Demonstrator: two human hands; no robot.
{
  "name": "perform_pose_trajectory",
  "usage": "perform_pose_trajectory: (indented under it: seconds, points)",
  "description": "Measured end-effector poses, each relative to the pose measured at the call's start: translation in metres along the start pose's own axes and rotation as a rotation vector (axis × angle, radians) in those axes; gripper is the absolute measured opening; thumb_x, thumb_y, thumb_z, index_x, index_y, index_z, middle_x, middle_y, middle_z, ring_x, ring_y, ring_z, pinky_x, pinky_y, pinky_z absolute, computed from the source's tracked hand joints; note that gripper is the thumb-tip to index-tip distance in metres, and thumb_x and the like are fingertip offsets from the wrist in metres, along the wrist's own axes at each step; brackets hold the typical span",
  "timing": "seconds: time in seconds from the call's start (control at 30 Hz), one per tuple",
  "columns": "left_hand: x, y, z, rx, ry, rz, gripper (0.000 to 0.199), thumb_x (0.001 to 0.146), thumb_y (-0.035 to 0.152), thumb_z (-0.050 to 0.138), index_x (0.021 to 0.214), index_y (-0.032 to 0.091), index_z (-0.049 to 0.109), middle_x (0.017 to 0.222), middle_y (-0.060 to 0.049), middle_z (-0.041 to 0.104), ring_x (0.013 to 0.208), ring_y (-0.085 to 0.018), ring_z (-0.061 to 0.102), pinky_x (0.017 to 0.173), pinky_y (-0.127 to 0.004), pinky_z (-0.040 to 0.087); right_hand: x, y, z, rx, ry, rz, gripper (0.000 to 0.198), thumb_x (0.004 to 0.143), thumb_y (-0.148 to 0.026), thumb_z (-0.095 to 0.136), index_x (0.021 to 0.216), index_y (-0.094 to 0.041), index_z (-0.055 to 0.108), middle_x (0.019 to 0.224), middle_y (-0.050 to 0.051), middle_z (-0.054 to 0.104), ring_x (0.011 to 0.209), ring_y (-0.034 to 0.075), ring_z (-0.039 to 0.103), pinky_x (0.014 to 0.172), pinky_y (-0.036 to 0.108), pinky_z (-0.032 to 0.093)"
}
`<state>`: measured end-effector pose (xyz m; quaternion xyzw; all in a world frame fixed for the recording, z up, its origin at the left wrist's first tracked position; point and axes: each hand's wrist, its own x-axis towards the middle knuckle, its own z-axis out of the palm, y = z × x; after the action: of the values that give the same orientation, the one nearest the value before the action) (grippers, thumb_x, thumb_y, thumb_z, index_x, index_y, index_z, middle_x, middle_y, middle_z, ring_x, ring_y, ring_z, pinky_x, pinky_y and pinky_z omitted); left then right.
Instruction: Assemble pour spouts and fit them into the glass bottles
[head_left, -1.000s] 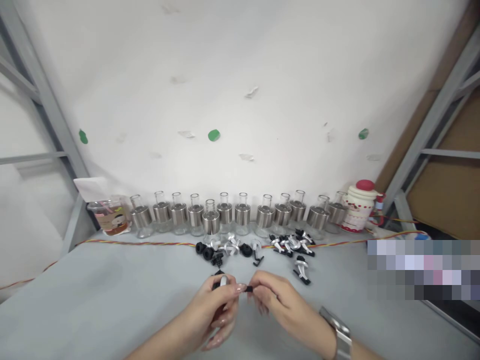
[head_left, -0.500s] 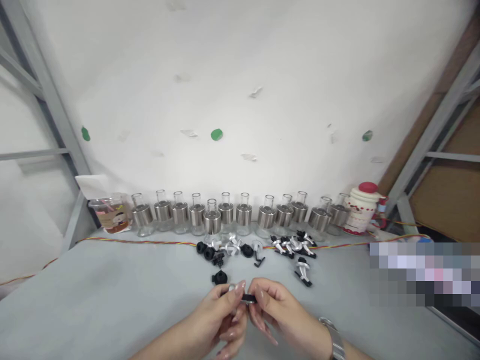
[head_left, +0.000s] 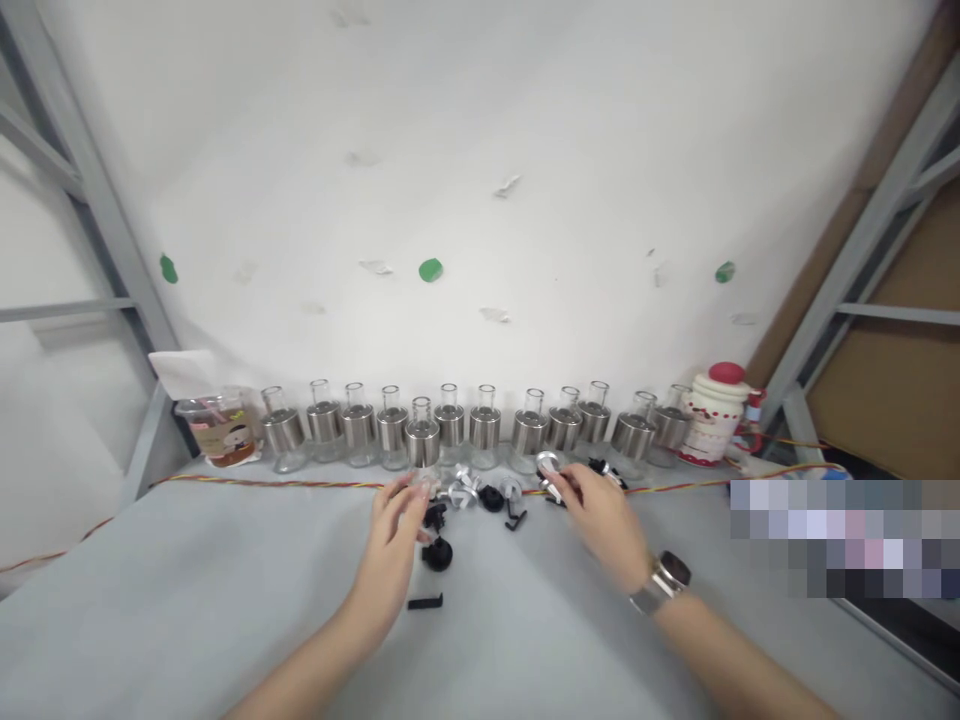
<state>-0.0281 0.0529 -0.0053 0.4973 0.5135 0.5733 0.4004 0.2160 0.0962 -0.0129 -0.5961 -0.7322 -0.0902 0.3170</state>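
My left hand point(head_left: 394, 530) is over the small black stoppers left of centre, fingers bent and apart. It hides part of them; a round black stopper point(head_left: 437, 554) shows beside its thumb. My right hand point(head_left: 604, 520), with a watch on the wrist, reaches into the right-hand cluster. Its fingertips pinch a silver pour spout piece point(head_left: 548, 463) with a round flange. Between the hands lie silver pieces point(head_left: 463, 488), another black stopper point(head_left: 491, 498) and a small bent black lever point(head_left: 516, 520). A second black lever point(head_left: 425, 602) lies nearer me on the grey table point(head_left: 225, 580).
Along the wall stands a row of glass bottles with steel sleeves point(head_left: 358, 425). A plastic drink cup point(head_left: 221, 435) is at the left end, a white-and-red tumbler point(head_left: 711, 420) at the right. A twisted red-yellow wire point(head_left: 285, 485) runs across the table. The right side is pixelated.
My hands have parted from the small black piece held between them and moved forward, left to the stoppers, right to the silver pieces. A black lever now shows on the near table.
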Motion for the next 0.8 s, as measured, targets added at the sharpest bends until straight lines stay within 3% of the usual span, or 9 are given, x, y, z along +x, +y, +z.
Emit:
perform_pose_trajectory:
  seconds: [0.1, 0.2, 0.3, 0.4, 0.47, 0.57, 0.73, 0.8]
  points:
    - [0.000, 0.003, 0.000, -0.025, 0.010, 0.003, 0.035, 0.079, 0.044, 0.047, 0.104, 0.023, 0.058, 0.138, -0.003, 0.026, 0.114, -0.024, 0.041, 0.074, -0.026, 0.048, 0.001, 0.008, 0.011, -0.158, 0.022, -0.060, 0.024, 0.085, -0.032, 0.042, 0.081, -0.015, 0.058, 0.073, 0.008, 0.059, 0.075, 0.023, 0.052, 0.069, 0.036, 0.035]
    - [-0.001, 0.003, 0.003, -0.026, -0.042, -0.005, 0.034, 0.079, 0.044, 0.046, 0.102, 0.021, 0.059, 0.138, -0.004, 0.028, 0.117, -0.025, 0.039, 0.077, -0.029, 0.047, -0.001, -0.001, 0.017, -0.188, 0.015, -0.112, 0.021, 0.083, -0.022, 0.046, 0.100, -0.015, 0.056, 0.090, 0.012, 0.059, 0.087, 0.026, 0.049, 0.075, 0.039, 0.034]
    - [-0.002, 0.002, 0.006, -0.035, -0.062, -0.035, 0.036, 0.078, 0.044, 0.047, 0.102, 0.019, 0.059, 0.138, -0.005, 0.028, 0.117, -0.026, 0.038, 0.083, -0.033, 0.045, -0.005, -0.013, 0.021, -0.195, -0.049, -0.293, 0.041, 0.079, -0.008, 0.044, 0.118, -0.020, 0.045, 0.114, 0.008, 0.052, 0.105, 0.025, 0.042, 0.086, 0.038, 0.031]
    - [-0.003, 0.000, 0.008, -0.057, -0.049, -0.092, 0.040, 0.077, 0.041, 0.050, 0.110, 0.018, 0.052, 0.135, -0.009, 0.033, 0.117, -0.025, 0.039, 0.093, -0.036, 0.037, -0.009, -0.018, 0.026, -0.179, -0.133, -0.447, 0.056, 0.074, 0.004, 0.038, 0.123, -0.022, 0.040, 0.123, 0.006, 0.047, 0.115, 0.023, 0.035, 0.093, 0.039, 0.026]
    - [-0.003, -0.002, 0.009, -0.019, -0.075, -0.100, 0.041, 0.079, 0.038, 0.048, 0.114, 0.017, 0.046, 0.130, -0.012, 0.041, 0.116, -0.023, 0.042, 0.096, -0.036, 0.032, -0.009, -0.016, 0.029, -0.119, -0.171, -0.431, 0.055, 0.073, 0.005, 0.036, 0.121, -0.022, 0.043, 0.118, 0.007, 0.049, 0.111, 0.022, 0.038, 0.092, 0.039, 0.027]
    - [-0.002, -0.008, 0.006, 0.146, -0.148, -0.003, 0.035, 0.079, 0.034, 0.046, 0.110, 0.017, 0.045, 0.121, -0.013, 0.048, 0.111, -0.023, 0.046, 0.090, -0.037, 0.038, -0.009, -0.011, 0.032, 0.027, -0.200, -0.313, 0.045, 0.076, 0.000, 0.039, 0.115, -0.020, 0.049, 0.105, 0.009, 0.053, 0.098, 0.023, 0.046, 0.086, 0.040, 0.033]
    - [-0.006, -0.010, 0.000, 0.745, -0.192, 0.332, 0.018, 0.074, 0.024, 0.051, 0.090, 0.019, 0.056, 0.098, -0.008, 0.050, 0.095, -0.024, 0.048, 0.083, -0.040, 0.039, -0.007, -0.005, 0.032, 0.151, -0.191, -0.203, 0.029, 0.078, -0.008, 0.043, 0.101, -0.020, 0.057, 0.091, 0.008, 0.055, 0.086, 0.022, 0.050, 0.079, 0.038, 0.039]
    - [-0.009, -0.008, -0.001, 0.944, -0.216, 0.348, 0.015, 0.072, 0.023, 0.052, 0.086, 0.017, 0.057, 0.092, -0.007, 0.049, 0.090, -0.024, 0.049, 0.079, -0.039, 0.040, -0.007, -0.004, 0.031, 0.205, -0.174, -0.158, 0.023, 0.078, -0.012, 0.045, 0.096, -0.020, 0.057, 0.090, 0.007, 0.054, 0.084, 0.021, 0.051, 0.078, 0.036, 0.041]
